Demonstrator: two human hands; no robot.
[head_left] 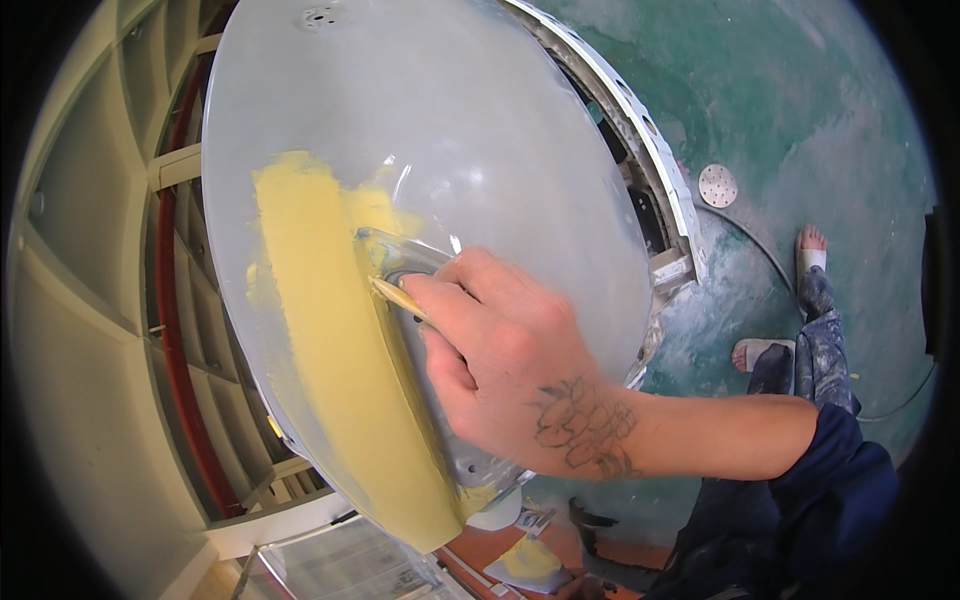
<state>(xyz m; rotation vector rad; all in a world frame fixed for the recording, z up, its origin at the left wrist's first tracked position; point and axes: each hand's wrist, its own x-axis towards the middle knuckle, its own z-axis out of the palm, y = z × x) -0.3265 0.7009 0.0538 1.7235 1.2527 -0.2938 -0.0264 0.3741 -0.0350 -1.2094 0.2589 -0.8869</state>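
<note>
A curved grey vehicle body panel (pixel 480 130) fills the middle of the head view. Down its left part runs a broad band of yellow body filler (pixel 340 350), with thinner smears beside its upper end. My right hand (pixel 510 340) pinches a thin, filler-coated spreader (pixel 398 298), its edge against the panel where the band meets a recess (pixel 410 252). The fingers partly cover that recess. At the lower edge, my left hand (pixel 582 586) shows only in part and in shadow, gripping a board (pixel 530 562) with yellow filler on it.
A white metal frame edge (pixel 655 130) curves along the panel's right side. On the green floor (pixel 800 100) lie a perforated round disc (pixel 718 186) and a grey hose (pixel 752 235). Beige ribbed framework (pixel 90 300) and a red bar (pixel 172 330) stand left.
</note>
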